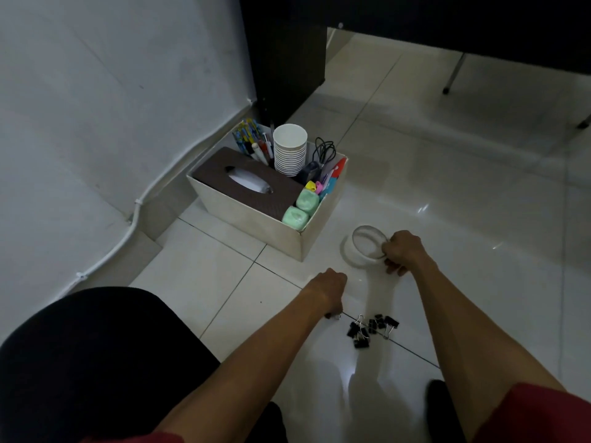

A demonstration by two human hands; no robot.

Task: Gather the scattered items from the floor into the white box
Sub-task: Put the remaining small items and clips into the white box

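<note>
left hand [329,290] curled, maybe on clip [333,315]; right hand [403,251] holds ring [359,249].

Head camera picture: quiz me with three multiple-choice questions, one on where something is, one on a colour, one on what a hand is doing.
1. Where are the loose binder clips? A in a drawer; B on the floor; C on a chair.
2. What colour is the top of the tissue box? A brown; B red; C yellow.
3. What is the right hand doing? A lying flat; B gripping the tape roll; C holding a pen.
Answers: 1 B, they lie in a small heap on the floor; 2 A, its lid is dark brown; 3 B, its fingers curl round the roll's rim.
</note>
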